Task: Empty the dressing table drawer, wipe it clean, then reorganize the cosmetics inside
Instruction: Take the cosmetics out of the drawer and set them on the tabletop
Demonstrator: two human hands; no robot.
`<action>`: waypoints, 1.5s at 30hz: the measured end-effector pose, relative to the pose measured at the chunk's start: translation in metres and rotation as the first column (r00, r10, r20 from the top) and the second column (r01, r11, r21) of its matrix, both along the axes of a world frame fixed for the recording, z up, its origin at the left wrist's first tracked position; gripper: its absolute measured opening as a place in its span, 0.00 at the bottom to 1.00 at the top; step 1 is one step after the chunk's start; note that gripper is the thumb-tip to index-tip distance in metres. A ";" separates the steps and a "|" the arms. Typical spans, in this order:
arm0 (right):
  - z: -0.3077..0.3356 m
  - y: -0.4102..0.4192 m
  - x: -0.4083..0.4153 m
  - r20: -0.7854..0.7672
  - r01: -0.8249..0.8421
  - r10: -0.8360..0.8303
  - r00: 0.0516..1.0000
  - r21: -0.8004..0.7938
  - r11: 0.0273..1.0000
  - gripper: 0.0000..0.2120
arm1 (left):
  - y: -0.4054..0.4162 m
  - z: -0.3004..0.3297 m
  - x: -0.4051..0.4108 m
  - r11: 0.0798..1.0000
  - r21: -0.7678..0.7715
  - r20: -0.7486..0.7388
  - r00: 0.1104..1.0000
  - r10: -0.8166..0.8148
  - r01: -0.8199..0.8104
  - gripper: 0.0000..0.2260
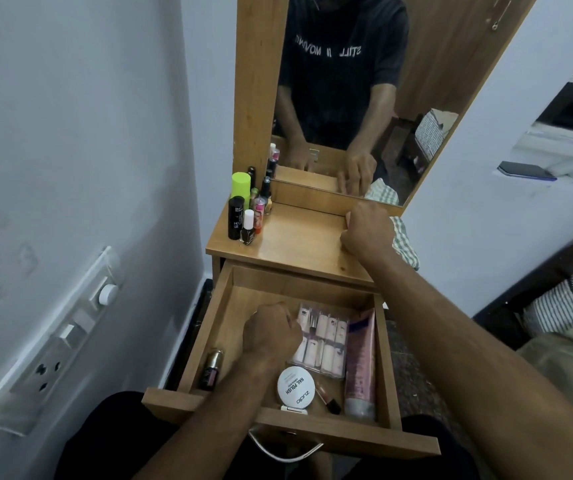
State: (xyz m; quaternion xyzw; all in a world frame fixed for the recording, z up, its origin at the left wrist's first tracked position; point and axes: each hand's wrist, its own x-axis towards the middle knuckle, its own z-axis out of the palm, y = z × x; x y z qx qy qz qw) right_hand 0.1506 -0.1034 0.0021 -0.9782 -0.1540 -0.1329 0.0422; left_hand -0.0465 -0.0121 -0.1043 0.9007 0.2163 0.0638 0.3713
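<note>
Wooden drawer (387,355) open; left hand (271,332) fingers curled inside, contents unclear; right hand (370,230) fisted at tabletop (299,244) edge.

Left hand (271,332) curled, low and near; right hand (370,230) fisted, outstretched.
</note>
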 end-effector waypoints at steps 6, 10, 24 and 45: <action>0.006 -0.014 -0.032 0.090 -0.124 0.109 0.990 0.183 0.975 0.15 | 0.003 -0.001 0.001 1.000 0.013 -0.090 0.996 -0.024 0.026 0.08; -0.011 -0.049 -0.090 0.004 -0.132 0.138 0.990 0.317 0.939 0.13 | 0.002 -0.005 0.002 0.998 0.000 -0.140 0.989 -0.057 0.057 0.10; -0.088 -0.062 -0.151 -0.335 -0.114 0.064 0.940 -0.132 0.985 0.04 | 0.001 -0.008 0.001 0.997 0.001 -0.186 0.980 -0.072 0.074 0.14; -0.111 -0.046 -0.161 -0.411 -0.185 0.172 0.895 0.010 0.983 0.24 | 0.006 -0.014 0.009 0.897 -0.365 -0.155 0.966 0.206 -0.250 0.10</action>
